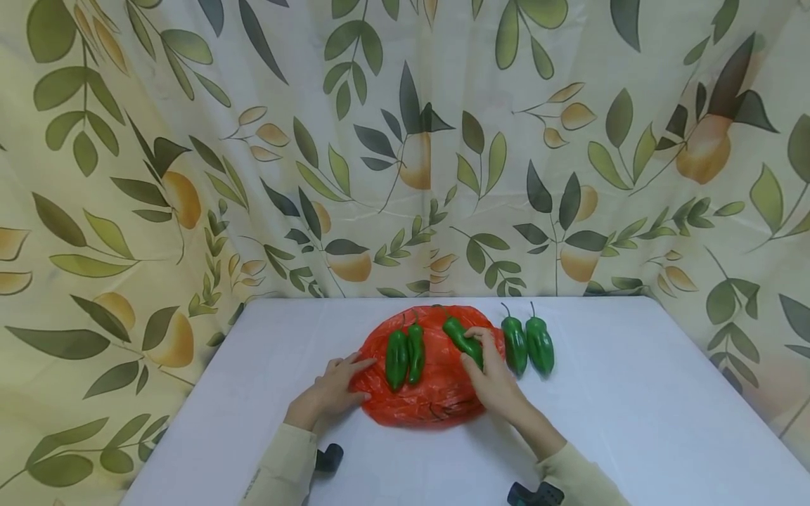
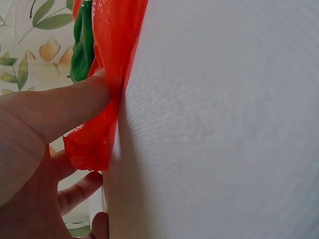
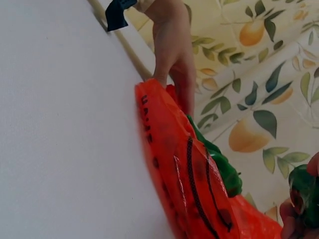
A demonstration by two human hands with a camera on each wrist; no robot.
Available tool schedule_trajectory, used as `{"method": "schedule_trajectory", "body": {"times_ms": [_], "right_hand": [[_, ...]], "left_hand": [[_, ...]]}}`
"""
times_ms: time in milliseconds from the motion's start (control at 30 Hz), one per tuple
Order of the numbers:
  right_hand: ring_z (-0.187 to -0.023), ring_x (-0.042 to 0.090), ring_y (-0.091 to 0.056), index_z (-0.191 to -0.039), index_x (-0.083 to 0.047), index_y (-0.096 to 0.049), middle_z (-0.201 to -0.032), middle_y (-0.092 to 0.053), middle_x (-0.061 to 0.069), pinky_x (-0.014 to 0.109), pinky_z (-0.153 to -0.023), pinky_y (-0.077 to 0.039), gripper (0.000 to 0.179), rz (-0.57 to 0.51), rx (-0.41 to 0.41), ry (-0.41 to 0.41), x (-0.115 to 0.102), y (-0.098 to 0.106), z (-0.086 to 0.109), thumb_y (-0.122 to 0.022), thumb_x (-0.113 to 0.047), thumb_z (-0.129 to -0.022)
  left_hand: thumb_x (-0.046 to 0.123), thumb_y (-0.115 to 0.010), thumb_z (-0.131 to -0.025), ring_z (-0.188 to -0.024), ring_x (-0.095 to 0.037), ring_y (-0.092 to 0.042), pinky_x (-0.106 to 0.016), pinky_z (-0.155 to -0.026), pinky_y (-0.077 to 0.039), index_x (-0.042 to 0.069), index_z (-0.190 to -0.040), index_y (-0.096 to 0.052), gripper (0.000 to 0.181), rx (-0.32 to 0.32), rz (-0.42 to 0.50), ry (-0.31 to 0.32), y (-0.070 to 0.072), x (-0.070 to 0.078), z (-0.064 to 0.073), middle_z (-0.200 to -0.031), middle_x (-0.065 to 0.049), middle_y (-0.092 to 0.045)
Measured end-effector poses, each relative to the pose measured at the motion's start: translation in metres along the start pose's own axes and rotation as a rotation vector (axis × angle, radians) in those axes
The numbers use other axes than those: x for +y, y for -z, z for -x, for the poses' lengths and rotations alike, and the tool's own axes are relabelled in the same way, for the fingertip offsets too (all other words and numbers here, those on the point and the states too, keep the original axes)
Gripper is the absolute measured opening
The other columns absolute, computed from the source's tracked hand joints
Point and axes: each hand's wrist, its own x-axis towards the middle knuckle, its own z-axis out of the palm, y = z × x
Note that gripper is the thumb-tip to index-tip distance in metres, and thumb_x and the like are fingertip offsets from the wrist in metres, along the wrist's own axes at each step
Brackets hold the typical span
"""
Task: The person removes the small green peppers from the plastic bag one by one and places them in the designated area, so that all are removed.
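A red plastic bag (image 1: 436, 400) lies spread on the white table. My left hand (image 1: 338, 386) rests at its left edge, fingers apart; in the left wrist view the thumb (image 2: 75, 102) presses against the bag. Two green peppers (image 1: 405, 355) lie side by side on the bag's left half. My right hand (image 1: 496, 383) grips another green pepper (image 1: 460, 336) over the bag's right half, its stem pointing up and left. The right wrist view shows only part of this held pepper (image 3: 301, 186) at the edge. Just right of the bag lie two more green peppers (image 1: 527, 344).
The white table (image 1: 633, 422) extends on both sides of the bag. Behind it hangs a curtain (image 1: 405, 176) printed with leaves and fruit. Dark straps with devices (image 1: 534, 494) sit on both wrists. Dark printing shows on the bag's near side.
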Motion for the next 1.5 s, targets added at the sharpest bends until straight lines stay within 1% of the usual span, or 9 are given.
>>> {"method": "schedule_trajectory", "body": {"times_ms": [100,267,333,433,500,767,1000,1233,1500], "right_hand": [[-0.124,0.036,-0.051,-0.139,-0.015,-0.031,-0.142,-0.046,0.020,0.058,-0.105,-0.046,0.036,0.010,-0.005,0.001,0.002,0.004,0.000,-0.047,-0.015,-0.107],[-0.098,0.028,-0.059,-0.144,-0.018,-0.028,-0.112,-0.060,0.019,0.037,-0.083,-0.048,0.041,-0.001,0.012,0.020,0.005,0.008,0.000,-0.043,-0.011,-0.107],[-0.089,0.028,-0.060,-0.149,-0.021,-0.026,-0.100,-0.063,0.020,0.034,-0.077,-0.048,0.048,-0.020,0.019,0.035,0.005,0.010,0.000,-0.042,-0.008,-0.106],[-0.085,0.030,-0.061,-0.154,-0.024,-0.024,-0.096,-0.065,0.021,0.032,-0.071,-0.050,0.055,-0.044,0.021,0.069,0.003,0.014,0.000,-0.041,-0.004,-0.105],[-0.086,0.030,-0.062,-0.155,-0.024,-0.026,-0.100,-0.063,0.020,0.032,-0.072,-0.053,0.056,-0.048,0.019,0.084,0.002,0.017,0.000,-0.040,-0.003,-0.106],[-0.102,0.038,-0.067,-0.153,-0.022,-0.032,-0.144,-0.048,0.021,0.048,-0.081,-0.062,0.049,-0.049,0.027,0.120,-0.001,0.032,-0.001,-0.041,-0.007,-0.107],[-0.106,0.042,-0.068,-0.148,-0.013,-0.036,-0.149,-0.045,0.024,0.045,-0.084,-0.063,0.040,-0.045,0.050,0.132,-0.001,0.042,-0.001,-0.037,-0.008,-0.108],[-0.127,0.049,-0.049,-0.149,-0.012,-0.033,-0.153,-0.037,0.027,0.063,-0.094,-0.056,0.043,-0.030,0.067,0.128,-0.001,0.052,-0.001,-0.039,-0.008,-0.107],[-0.130,0.056,-0.044,-0.149,-0.010,-0.036,-0.152,-0.035,0.033,0.069,-0.093,-0.052,0.046,0.031,0.042,0.131,0.001,0.073,-0.001,-0.041,-0.002,-0.105]], "left_hand": [[0.030,-0.077,-0.088,-0.146,-0.038,-0.031,-0.079,-0.108,-0.031,0.032,-0.151,-0.048,0.069,0.000,0.004,-0.004,-0.001,0.000,-0.001,-0.164,-0.007,-0.035],[0.029,-0.077,-0.088,-0.147,-0.038,-0.030,-0.079,-0.109,-0.031,0.031,-0.151,-0.048,0.070,-0.003,0.016,0.004,-0.003,-0.001,-0.001,-0.165,-0.006,-0.033],[0.029,-0.077,-0.088,-0.147,-0.038,-0.029,-0.079,-0.109,-0.030,0.031,-0.151,-0.048,0.070,-0.001,0.014,0.002,-0.002,0.001,0.000,-0.165,-0.007,-0.033],[0.029,-0.077,-0.088,-0.147,-0.038,-0.030,-0.079,-0.109,-0.030,0.030,-0.151,-0.048,0.070,0.002,0.013,0.000,-0.001,0.003,0.001,-0.165,-0.007,-0.033],[0.028,-0.077,-0.088,-0.147,-0.039,-0.029,-0.079,-0.109,-0.030,0.029,-0.151,-0.048,0.070,0.003,0.010,-0.003,0.000,0.003,0.002,-0.165,-0.008,-0.033],[0.029,-0.078,-0.087,-0.146,-0.039,-0.030,-0.080,-0.107,-0.032,0.030,-0.151,-0.049,0.070,0.007,0.006,0.002,0.001,0.004,0.001,-0.165,-0.007,-0.034],[0.030,-0.078,-0.087,-0.147,-0.038,-0.030,-0.079,-0.107,-0.033,0.032,-0.151,-0.049,0.070,0.005,0.009,0.003,0.000,0.002,0.000,-0.165,-0.006,-0.034],[0.030,-0.078,-0.088,-0.147,-0.038,-0.029,-0.078,-0.107,-0.033,0.032,-0.151,-0.048,0.070,0.003,0.011,0.001,0.000,0.003,0.001,-0.165,-0.006,-0.033],[0.031,-0.077,-0.089,-0.148,-0.038,-0.029,-0.078,-0.108,-0.033,0.033,-0.151,-0.047,0.069,-0.002,0.003,0.014,0.000,0.002,0.001,-0.166,-0.005,-0.032]]}}
